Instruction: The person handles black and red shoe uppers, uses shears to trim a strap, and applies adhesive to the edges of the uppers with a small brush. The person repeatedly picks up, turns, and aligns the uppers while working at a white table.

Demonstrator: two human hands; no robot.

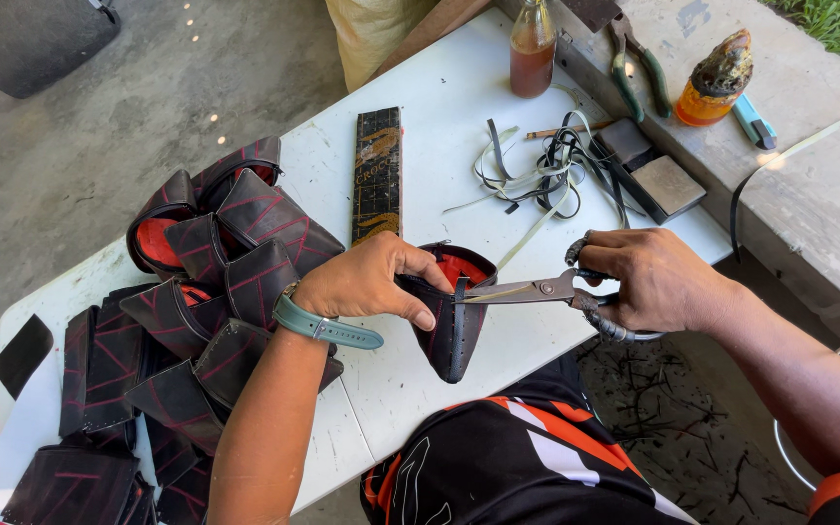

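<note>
Two hands work: your left hand (367, 282) grips the black pouch (454, 311); your right hand (648, 282) grips scissors (527, 290), trimming its edge strip; next, advance the blades steadily.

Brown bottle (533, 46), pliers (636, 66) — strap offcuts (546, 167)

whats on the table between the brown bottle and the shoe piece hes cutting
In the head view, a tangle of cut strips, black and pale, lies on the white table between the brown bottle and the shoe piece.

White table (498, 340) carries black pieces (196, 311) (red-lined), ruler (378, 175), strips (537, 165).
</note>
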